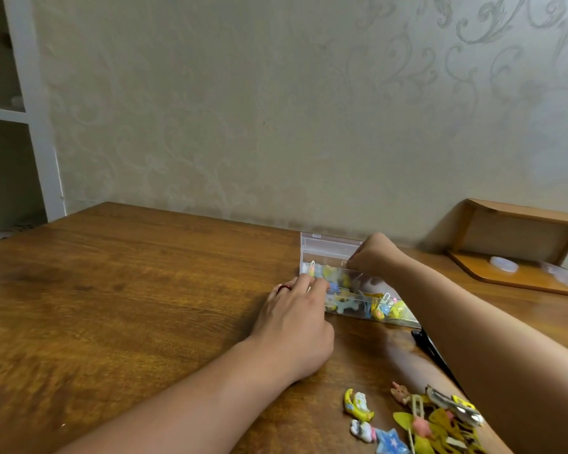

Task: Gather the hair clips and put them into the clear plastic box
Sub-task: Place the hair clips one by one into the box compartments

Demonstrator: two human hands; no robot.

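The clear plastic box (328, 253) lies on the wooden table with its lid up toward the wall, and several coloured hair clips show through its front wall. My left hand (292, 326) rests against the box's left front side, fingers touching it. My right hand (373, 257) reaches over the box with its fingers curled downward inside it; what they hold is hidden. A pile of loose hair clips (420, 421) lies near the table's front edge, by my right forearm: a yellow moon clip (356, 404), a blue star clip (389, 440) and yellow ones.
A black clip (430, 347) lies half under my right forearm. A wooden corner shelf (518, 247) stands at the right against the patterned wall, holding clear lids. White shelving (20, 109) rises at the far left. Bare wooden table (128, 290) spreads to the left.
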